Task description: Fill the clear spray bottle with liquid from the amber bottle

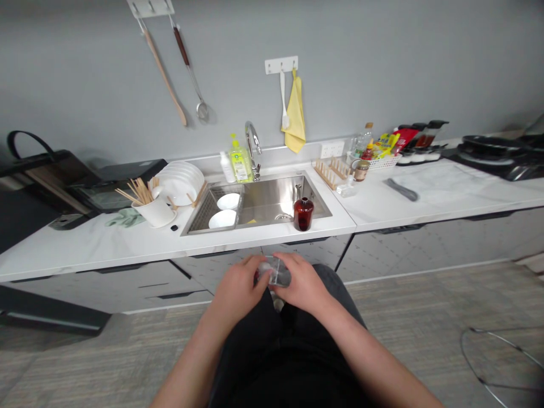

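Both hands grip a small clear, transparent object (281,273), low in front of my body and short of the counter's front edge. My left hand (243,281) closes on its left side and my right hand (301,282) on its right side. Fingers cover much of the object, so its exact kind cannot be made out. Beyond the hands, a dark red-brown glass bottle (303,215) with an uncapped neck stands upright at the sink's front right rim, touching neither hand.
Behind the bottle is a steel sink (272,198), with white bowls (222,219) in a rack at its left. A white cup of chopsticks (155,212) and plates (181,181) stand further left. Right lie a wooden rack (329,173) and a grey cloth-like item (402,190).
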A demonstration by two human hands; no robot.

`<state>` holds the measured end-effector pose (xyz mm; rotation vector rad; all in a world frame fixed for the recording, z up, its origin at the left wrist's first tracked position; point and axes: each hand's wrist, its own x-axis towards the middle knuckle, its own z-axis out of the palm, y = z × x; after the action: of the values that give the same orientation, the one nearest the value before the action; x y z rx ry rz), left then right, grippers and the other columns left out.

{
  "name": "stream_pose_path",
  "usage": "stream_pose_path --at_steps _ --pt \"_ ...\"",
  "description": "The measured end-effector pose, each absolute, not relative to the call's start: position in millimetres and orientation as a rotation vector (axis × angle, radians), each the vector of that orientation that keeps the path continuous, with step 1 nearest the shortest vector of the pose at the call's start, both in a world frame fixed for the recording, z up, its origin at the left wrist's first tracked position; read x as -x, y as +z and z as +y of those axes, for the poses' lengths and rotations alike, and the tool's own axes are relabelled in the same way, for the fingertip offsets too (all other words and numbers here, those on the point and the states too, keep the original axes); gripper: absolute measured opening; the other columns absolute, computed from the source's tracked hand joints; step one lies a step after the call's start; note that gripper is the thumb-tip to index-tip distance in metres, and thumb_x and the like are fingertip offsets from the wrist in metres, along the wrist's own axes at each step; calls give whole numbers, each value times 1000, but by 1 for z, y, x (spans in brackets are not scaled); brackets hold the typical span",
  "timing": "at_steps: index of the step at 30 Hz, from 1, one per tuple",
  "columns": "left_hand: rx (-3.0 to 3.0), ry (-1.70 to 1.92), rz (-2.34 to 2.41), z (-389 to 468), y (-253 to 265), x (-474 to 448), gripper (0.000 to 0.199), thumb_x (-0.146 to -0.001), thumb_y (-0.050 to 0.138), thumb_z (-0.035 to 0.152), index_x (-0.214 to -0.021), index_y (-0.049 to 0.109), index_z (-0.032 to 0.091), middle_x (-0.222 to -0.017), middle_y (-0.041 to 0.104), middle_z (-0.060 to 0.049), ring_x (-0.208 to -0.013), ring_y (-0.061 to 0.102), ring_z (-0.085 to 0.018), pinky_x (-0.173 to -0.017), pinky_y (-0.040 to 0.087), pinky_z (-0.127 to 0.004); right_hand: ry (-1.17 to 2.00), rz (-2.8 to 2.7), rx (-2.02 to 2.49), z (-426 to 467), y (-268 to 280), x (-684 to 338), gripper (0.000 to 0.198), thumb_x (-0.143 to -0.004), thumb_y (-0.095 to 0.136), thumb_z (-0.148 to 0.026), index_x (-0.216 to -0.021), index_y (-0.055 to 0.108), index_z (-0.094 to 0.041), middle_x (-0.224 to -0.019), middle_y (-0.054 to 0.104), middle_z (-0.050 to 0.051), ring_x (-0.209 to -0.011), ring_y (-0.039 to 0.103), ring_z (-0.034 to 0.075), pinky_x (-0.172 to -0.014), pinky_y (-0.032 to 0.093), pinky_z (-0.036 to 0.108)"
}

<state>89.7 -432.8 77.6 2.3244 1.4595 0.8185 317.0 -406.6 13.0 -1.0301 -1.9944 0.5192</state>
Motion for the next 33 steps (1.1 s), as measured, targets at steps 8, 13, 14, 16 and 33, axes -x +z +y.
stream_pose_path --at_steps 8,13,14,16,33 --pt "-2396 889 1494 -430 77 -85 41 -104 80 28 -144 73 23 -131 82 -13 -119 80 -34 -106 67 -53 514 -2027 1038 -404 11 -313 81 -81 95 -18 -157 69 -26 -146 82 14 -134 79 40 -119 64 61" --pt "-2616 634 1393 -421 72 -76 14 -108 79 21 -122 80 22 -111 84 -9 -109 80 -32 -103 65 -52 567 -2063 1049 -404 14 -308 81 -81 98 -20 -157 71 -24 -148 82 16 -137 78 40 -122 62 61" --pt "-2637 637 1349 -420 72 -73 18 -107 79 18 -124 81 22 -112 84 -9 -108 80 -31 -101 65 -50 599 -2053 1051 -403 14 -308 82 -79 99 -19 -157 71 -25 -149 82 15 -137 78 40 -122 62 61" --pt "-2632 687 1256 -417 70 -66 25 -106 77 13 -128 81 24 -116 83 -9 -109 80 -29 -97 66 -44 701 -2013 1048 -400 12 -309 86 -76 102 -19 -156 73 -27 -148 82 13 -133 80 38 -120 63 58" --pt "-1561 1037 1079 -394 -23 -38 89 -83 105 47 -163 69 27 -162 72 -19 -146 73 -41 -127 58 -62 1204 -1772 906 -372 -16 -294 93 -85 99 -28 -169 59 -34 -160 75 12 -130 82 34 -113 69 57"
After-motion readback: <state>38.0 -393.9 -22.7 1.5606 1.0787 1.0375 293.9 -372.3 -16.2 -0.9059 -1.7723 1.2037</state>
